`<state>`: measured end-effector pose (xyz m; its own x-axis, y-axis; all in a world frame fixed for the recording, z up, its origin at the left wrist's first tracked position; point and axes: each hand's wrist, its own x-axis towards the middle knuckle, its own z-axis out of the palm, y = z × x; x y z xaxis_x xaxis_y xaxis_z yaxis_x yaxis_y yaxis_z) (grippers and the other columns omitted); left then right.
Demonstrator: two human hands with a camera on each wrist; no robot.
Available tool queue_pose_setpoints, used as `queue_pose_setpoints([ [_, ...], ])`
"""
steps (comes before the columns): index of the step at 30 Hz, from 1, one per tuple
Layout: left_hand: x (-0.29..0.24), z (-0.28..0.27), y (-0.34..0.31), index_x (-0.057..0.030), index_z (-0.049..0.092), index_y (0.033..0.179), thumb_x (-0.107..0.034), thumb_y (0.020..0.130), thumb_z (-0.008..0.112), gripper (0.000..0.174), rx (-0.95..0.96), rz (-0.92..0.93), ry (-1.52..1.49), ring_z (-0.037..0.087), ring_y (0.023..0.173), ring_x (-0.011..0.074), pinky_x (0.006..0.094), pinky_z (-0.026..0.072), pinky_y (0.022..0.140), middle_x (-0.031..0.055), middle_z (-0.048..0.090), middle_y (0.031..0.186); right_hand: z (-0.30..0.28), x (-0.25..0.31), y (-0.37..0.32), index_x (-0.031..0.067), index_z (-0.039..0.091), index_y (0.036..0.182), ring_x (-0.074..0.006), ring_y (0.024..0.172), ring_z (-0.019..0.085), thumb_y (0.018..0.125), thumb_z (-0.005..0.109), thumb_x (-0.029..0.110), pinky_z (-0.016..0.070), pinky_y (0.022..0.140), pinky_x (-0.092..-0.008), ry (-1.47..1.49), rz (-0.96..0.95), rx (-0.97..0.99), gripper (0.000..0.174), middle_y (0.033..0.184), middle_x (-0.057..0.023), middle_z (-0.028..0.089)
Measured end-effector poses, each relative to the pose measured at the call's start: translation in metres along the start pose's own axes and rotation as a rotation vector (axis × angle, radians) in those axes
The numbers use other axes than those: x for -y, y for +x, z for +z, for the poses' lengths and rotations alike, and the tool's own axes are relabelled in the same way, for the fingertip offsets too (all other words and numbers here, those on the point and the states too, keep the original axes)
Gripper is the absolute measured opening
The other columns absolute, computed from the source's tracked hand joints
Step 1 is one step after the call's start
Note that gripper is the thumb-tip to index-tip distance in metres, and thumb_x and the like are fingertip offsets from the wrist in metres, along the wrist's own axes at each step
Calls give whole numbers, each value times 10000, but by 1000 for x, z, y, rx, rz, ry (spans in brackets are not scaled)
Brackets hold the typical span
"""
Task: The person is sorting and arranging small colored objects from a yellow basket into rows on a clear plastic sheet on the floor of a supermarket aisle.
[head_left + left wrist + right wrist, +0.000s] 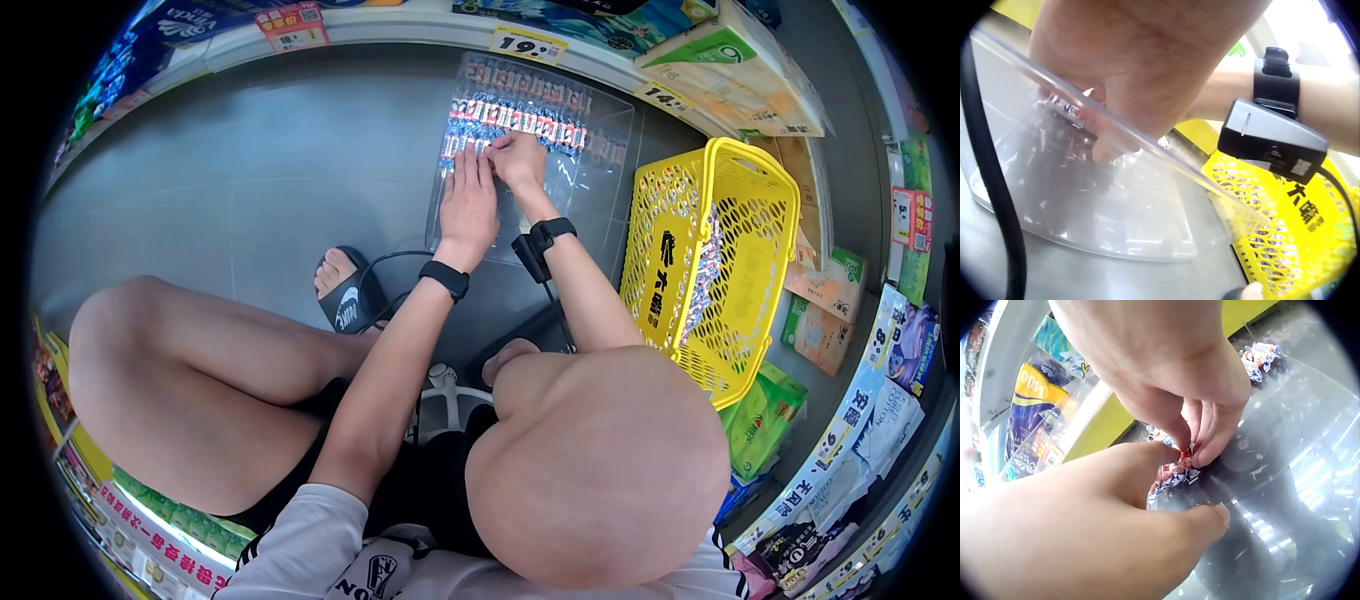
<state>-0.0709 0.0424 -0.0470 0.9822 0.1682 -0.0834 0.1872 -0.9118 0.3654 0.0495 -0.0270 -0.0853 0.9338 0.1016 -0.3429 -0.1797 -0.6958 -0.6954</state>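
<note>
Rows of small wrapped candies [555,127] in blue, white and red lie at the far side of a clear plastic box [600,200] on the floor. My left hand [468,205] lies over the box, fingers straight and their tips at the near edge of the rows. Close beside them, my right hand [522,162] pinches a candy [1184,461] between thumb and fingers, as the right wrist view shows. There the left thumb [1204,522] stretches out just below the pinch. In the left wrist view, the box wall [1116,122] crosses in front of the left hand [1129,56].
A yellow perforated basket [655,205] with more candies [706,270] inside stands right of the box. Shelves with price tags [530,45] and tissue packs [740,75] curve around the far side and right. A sandalled foot [345,290] rests on the floor at the left.
</note>
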Motion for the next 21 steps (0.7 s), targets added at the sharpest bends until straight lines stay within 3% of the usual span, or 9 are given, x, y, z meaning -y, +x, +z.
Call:
queue_pose_setpoints([
  [17, -2, -2, -2, 109, 298, 1560, -65, 877, 617, 774, 44, -55, 23, 312, 1541, 412, 500, 339, 1231, 285, 277, 1656, 6, -4, 5, -41, 749, 886, -173, 681, 765, 845, 816, 74, 612, 654, -297, 43, -8, 13, 139, 765, -127, 774],
  [19, -4, -8, -2, 113, 298, 1558, -62, 874, 620, 776, 40, -71, 13, 304, 1540, 428, 498, 341, 1229, 300, 275, 1649, -1, 1, 5, 78, 805, 880, -375, 950, 754, 794, 859, 209, 593, 896, -438, -17, 94, 67, 166, 953, -201, 778],
  [21, -6, -10, -2, 117, 297, 1555, -59, 871, 622, 778, 36, -84, 4, 297, 1538, 444, 497, 343, 1228, 316, 273, 1642, -2, 3, 4, 82, 806, 882, -378, 950, 753, 794, 858, 208, 593, 897, -439, -19, 97, 64, 162, 953, -203, 777],
])
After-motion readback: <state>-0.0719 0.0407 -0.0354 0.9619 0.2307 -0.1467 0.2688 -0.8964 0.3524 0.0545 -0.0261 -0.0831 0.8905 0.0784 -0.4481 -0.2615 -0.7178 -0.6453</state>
